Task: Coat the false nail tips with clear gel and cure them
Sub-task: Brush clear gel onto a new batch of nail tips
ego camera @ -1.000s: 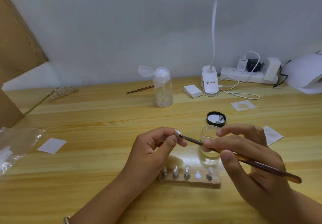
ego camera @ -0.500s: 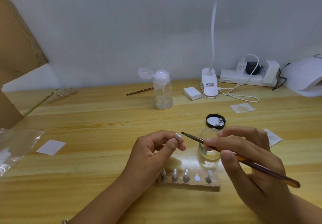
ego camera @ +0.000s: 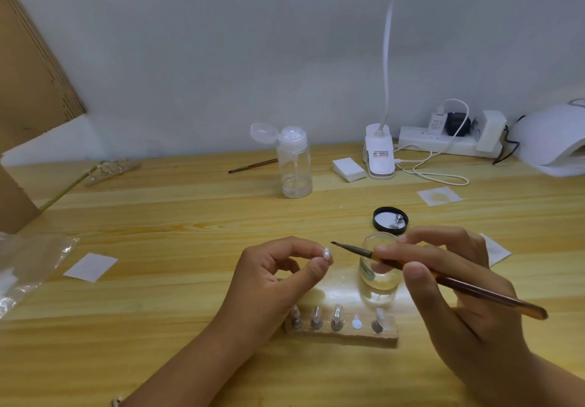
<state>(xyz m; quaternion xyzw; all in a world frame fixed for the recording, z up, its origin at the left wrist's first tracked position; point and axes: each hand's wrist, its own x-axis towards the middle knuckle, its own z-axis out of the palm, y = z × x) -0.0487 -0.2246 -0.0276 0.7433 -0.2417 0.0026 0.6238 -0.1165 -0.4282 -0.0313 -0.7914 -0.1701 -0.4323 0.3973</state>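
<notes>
My left hand (ego camera: 278, 276) pinches a small false nail tip (ego camera: 326, 253) between thumb and forefinger, above the table. My right hand (ego camera: 449, 286) grips a brown-handled brush (ego camera: 443, 281); its dark bristle end points left, a short gap from the tip. Behind the brush stands an open clear gel jar (ego camera: 378, 267). In front of both hands lies a wooden holder (ego camera: 345, 332) with several nail tips upright on stands and one bare white spot. The white curing lamp (ego camera: 552, 140) sits at the far right edge.
The jar's black lid (ego camera: 390, 219) lies behind the jar. A clear pump bottle (ego camera: 293, 166), a second brush (ego camera: 253, 165), white pads (ego camera: 348, 169), the desk lamp base (ego camera: 379, 153) and a power strip (ego camera: 443, 143) line the back. Paper squares (ego camera: 91, 266) and a plastic bag (ego camera: 25, 267) lie left.
The brush tip has drawn back to the right, away from the nail tip it was touching. My left hand still holds the nail tip, slightly lifted.
</notes>
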